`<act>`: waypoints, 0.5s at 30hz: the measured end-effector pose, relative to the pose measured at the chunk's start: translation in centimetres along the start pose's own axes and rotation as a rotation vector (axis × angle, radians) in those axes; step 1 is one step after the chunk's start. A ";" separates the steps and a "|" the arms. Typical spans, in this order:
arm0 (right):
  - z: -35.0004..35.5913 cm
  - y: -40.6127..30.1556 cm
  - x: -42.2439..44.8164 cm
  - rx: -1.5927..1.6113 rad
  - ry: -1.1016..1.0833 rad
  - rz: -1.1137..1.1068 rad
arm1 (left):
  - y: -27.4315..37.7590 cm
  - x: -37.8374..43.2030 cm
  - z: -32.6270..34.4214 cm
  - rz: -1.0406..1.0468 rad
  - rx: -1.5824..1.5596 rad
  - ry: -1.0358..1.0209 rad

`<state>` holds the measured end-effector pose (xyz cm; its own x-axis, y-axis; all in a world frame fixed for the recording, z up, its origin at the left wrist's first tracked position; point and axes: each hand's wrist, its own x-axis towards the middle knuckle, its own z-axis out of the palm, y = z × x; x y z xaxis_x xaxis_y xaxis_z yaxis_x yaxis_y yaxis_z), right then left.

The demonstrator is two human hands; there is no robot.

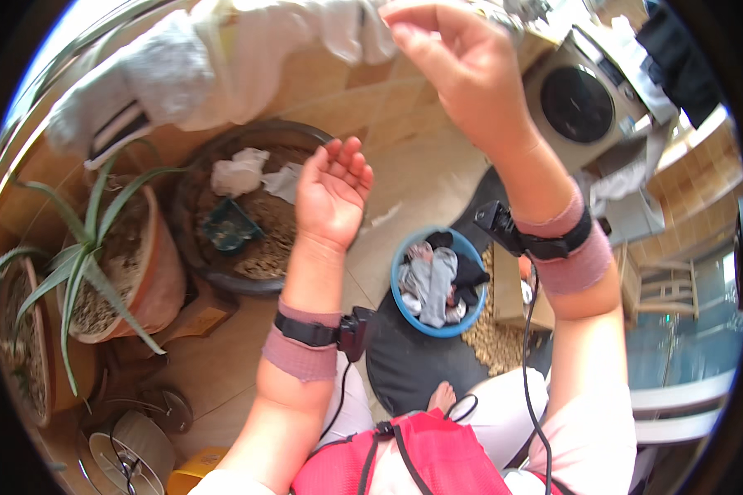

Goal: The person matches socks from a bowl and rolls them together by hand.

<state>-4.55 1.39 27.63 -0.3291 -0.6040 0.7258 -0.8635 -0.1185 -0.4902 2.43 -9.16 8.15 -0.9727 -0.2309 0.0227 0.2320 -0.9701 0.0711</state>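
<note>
My left hand point(333, 195) is held palm up in the air, fingers apart and slightly curled, with nothing in it. It appears in front of the rim of a large dark round planter point(223, 281). My right hand point(470, 62) is raised at the top of the view. Its thumb and index finger come close together beside white cloth items point(322, 28) that hang along the wall; whether it pinches anything is unclear. Below and between my forearms stands a blue plastic basin point(402, 312) with grey, black and white laundry point(436, 278) in it.
Potted aloe plants point(90, 241) stand at left, above a lampshade point(133, 455) on the floor. A front-loading washing machine point(576, 105) is at upper right. A cardboard box point(509, 288) and a wooden chair point(667, 288) are on the right. Cables run along both my arms.
</note>
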 end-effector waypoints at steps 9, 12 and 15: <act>-6.6 16.4 -31.0 -0.197 -0.242 1.055 | -6.9 0.0 -1.4 -0.192 0.267 0.169; -5.8 17.8 -37.2 -0.197 -0.318 1.137 | -8.2 0.2 -3.2 -0.252 0.368 0.255; -4.7 17.1 -39.2 -0.429 -0.494 1.367 | -9.1 0.3 -4.8 -0.294 0.485 0.342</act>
<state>-8.19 26.80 -6.93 -0.8639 -0.2628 -0.4296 -0.0810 0.9144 -0.3966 0.05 -0.75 2.73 -0.9243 -0.0499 -0.3785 -0.1450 -0.8713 0.4688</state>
